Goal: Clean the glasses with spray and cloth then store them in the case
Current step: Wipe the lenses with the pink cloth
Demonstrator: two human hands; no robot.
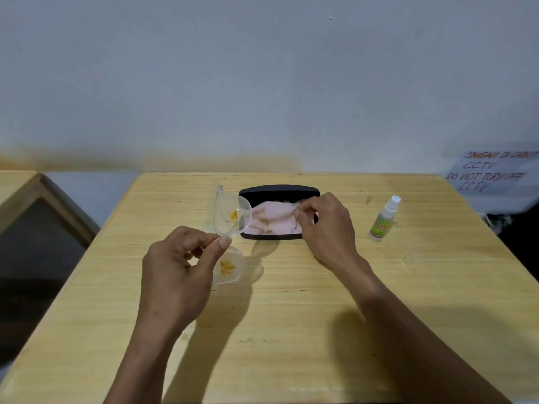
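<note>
Clear-framed glasses (230, 220) with orange smears on both lenses are held upright above the table, pinched at the bridge by my left hand (180, 266). An open black case (277, 191) lies just behind, with a pale pink cloth (271, 218) inside it. My right hand (326, 225) rests over the case's right end, fingertips pinching a corner of the cloth. A small white spray bottle (383, 218) with a green label stands to the right of the case, untouched.
The wooden table (291, 316) ends at a grey wall behind. A second wooden table edge (35, 199) sits to the left across a gap. A handwritten paper sign (493, 173) hangs at the far right.
</note>
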